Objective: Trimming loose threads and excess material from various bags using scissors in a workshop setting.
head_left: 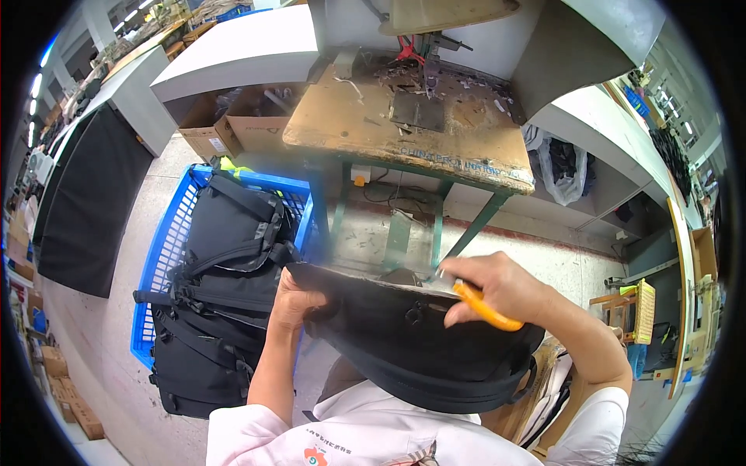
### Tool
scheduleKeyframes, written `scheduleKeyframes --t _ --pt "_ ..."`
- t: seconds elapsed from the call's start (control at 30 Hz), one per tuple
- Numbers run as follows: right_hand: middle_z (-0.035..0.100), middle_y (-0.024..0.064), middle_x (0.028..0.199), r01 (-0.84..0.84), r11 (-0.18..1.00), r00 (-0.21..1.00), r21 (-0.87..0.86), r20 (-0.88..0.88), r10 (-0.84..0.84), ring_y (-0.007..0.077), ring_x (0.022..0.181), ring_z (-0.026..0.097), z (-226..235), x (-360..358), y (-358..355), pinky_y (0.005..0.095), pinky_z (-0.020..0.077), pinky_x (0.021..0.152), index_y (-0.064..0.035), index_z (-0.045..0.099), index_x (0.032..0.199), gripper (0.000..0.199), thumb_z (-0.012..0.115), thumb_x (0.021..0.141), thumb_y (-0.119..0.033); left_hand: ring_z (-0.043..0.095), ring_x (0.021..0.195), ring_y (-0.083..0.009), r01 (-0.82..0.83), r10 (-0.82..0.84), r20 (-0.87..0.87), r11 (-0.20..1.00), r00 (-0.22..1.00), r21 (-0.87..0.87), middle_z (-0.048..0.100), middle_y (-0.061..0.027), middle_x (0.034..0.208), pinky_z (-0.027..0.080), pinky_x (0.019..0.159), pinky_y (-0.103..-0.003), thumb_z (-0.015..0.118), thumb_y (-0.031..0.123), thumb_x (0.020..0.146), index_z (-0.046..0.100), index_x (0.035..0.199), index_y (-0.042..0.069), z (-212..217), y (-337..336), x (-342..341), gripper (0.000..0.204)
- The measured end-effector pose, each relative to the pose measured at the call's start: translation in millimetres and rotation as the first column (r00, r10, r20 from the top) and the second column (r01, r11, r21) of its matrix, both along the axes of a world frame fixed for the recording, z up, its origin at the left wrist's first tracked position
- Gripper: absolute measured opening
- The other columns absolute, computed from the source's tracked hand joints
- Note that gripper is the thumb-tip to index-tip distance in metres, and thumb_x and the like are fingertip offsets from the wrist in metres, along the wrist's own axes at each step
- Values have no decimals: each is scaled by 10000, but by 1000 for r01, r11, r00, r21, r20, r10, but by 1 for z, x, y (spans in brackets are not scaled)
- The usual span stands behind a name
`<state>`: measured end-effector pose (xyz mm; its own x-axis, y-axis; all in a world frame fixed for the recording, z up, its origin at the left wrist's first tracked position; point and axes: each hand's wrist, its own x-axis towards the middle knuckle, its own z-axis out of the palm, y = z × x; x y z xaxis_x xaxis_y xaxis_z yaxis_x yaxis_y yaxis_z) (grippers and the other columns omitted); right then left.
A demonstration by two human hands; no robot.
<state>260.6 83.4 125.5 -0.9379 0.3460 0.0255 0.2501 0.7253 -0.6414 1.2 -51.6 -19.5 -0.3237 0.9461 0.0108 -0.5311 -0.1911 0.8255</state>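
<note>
A black fabric bag piece (404, 326) lies across my lap, its upper edge raised and a small dark round fitting near the middle. My left hand (294, 301) is closed on its left corner, thumb on the near face. At the upper edge, right of the middle, my right hand (501, 291) is wrapped round an orange-handled tool (488, 307). The tool's grey metal end sits against the fabric edge, blurred, so I cannot make out its exact kind. The far side of the bag piece is hidden.
A blue plastic basket (162, 247) full of black backpacks (225, 225) stands at my left. Ahead is a worn wooden-topped machine table (350, 116) on green legs, littered with scraps. Cardboard boxes (203, 136) sit beyond the basket; a yellow plastic basket (644, 311) is at right.
</note>
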Motion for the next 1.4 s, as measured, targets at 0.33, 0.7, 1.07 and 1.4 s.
scheduleKeyframes --t 0.33,0.7,1.07,1.4 --pt "581 105 771 273 952 949 -142 200 -242 206 661 552 3 39 5 282 435 651 -41 503 1059 514 750 616 -125 583 671 -183 -364 400 -281 915 872 172 628 -93 757 466 657 -281 765 48 557 631 809 -42 39 -15 -21 299" --pt "453 67 657 129 941 983 314 -169 -79 228 584 471 -103 60 -79 329 383 483 -52 572 951 458 670 510 -127 465 1134 -304 608 -658 -562 730 501 -313 509 -182 1205 317 974 -364 712 136 614 562 1085 -38 13 -98 -48 524" --pt "470 68 681 28 984 999 177 -21 -25 213 604 497 -141 60 -127 319 407 509 -47 581 992 456 677 571 -194 182 1260 -466 60 -560 -827 828 58 -557 219 -272 1368 162 1010 -544 516 370 825 306 1334 58 -87 -52 106 632" --pt "462 72 690 101 975 995 197 -15 -100 220 629 488 -146 70 -134 323 411 548 -30 567 1018 483 692 579 -186 140 1252 -509 -20 -540 -842 841 5 -540 123 -300 1379 141 983 -595 529 367 810 292 1340 82 -96 -51 122 647"
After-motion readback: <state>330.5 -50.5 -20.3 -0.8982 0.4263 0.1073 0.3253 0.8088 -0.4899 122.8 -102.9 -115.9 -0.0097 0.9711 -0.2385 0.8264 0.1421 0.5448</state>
